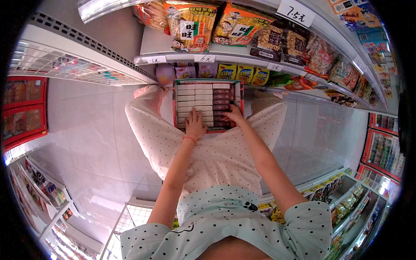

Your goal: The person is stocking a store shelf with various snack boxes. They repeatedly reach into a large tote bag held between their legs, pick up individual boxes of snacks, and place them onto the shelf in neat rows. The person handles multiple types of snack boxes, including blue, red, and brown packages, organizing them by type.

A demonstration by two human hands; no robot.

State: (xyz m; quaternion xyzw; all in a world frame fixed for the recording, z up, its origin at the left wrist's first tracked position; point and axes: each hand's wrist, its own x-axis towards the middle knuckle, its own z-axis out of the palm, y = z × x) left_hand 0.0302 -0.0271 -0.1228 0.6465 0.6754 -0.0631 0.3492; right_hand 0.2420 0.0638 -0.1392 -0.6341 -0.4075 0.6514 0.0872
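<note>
An open cardboard box (175, 107) stands between my knees, packed with rows of small cartons. The left and middle columns are white cartons (186, 97); to their right runs a column of dark brown cartons (221, 97). My left hand (196, 125) lies flat over the white cartons near the box's close side, fingers spread, nothing held. At the right side, my right hand (234, 115) reaches over the rim with its fingertips on the dark cartons. Whether those fingers grip a carton cannot be made out.
Shelves (227, 52) with snack bags (191, 27) and handwritten price tags rise just beyond the box. A white wire-mesh rack (87, 61) stands at left. More stocked shelving (344, 201) is behind me, and red-framed cabinets (26, 109) stand at both sides.
</note>
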